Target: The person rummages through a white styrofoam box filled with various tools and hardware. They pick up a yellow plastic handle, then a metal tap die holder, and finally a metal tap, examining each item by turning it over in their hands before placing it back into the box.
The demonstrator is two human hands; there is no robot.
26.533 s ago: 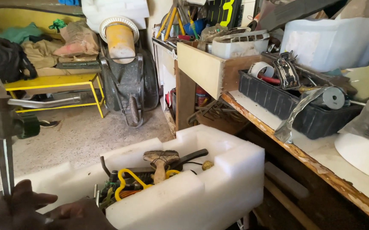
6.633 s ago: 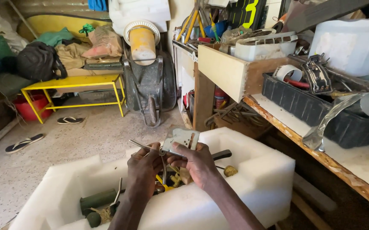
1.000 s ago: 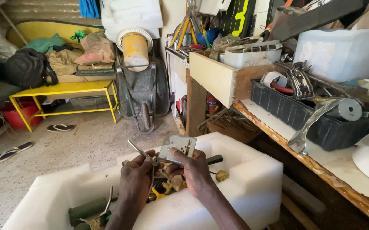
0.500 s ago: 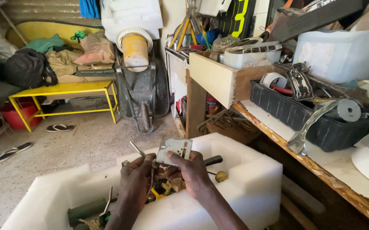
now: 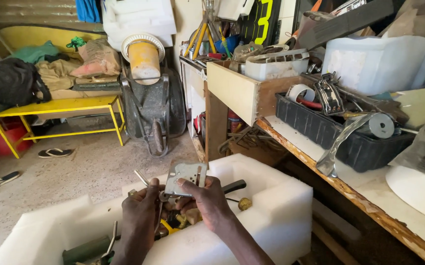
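Plate (image 5: 187,174): flat grey metal, punched with holes, held upright over the white foam box (image 5: 276,206). Your right hand (image 5: 205,201) pinches its lower edge, grip closed on it; your left hand (image 5: 141,216) grips a thin metal rod (image 5: 142,177) at the plate's left corner. Likely stiff, light, with sharp edges; take it by the flat faces. Loose tools (image 5: 183,218) lie below; the cluttered desk (image 5: 369,196) stands to your right.
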